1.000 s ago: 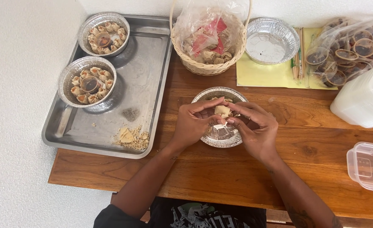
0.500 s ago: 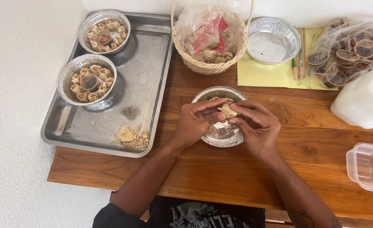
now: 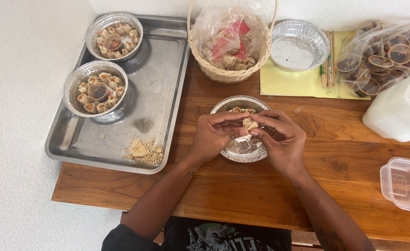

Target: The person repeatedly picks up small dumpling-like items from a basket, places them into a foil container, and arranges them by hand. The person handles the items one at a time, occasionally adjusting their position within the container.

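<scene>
Pinching a small pale folded dumpling (image 3: 248, 123) between both sets of fingertips, my left hand (image 3: 214, 135) and right hand (image 3: 281, 139) held it closed-fingered over the round foil bowl (image 3: 240, 155). Judged risk: squeezing harder could tear its wrapper.

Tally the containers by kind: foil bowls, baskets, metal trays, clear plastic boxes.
Foil bowls: 4 (two filled, one empty, one under the hands)
Wicker basket: 1
Metal tray: 1
Clear plastic box: 1
Total: 7
</scene>
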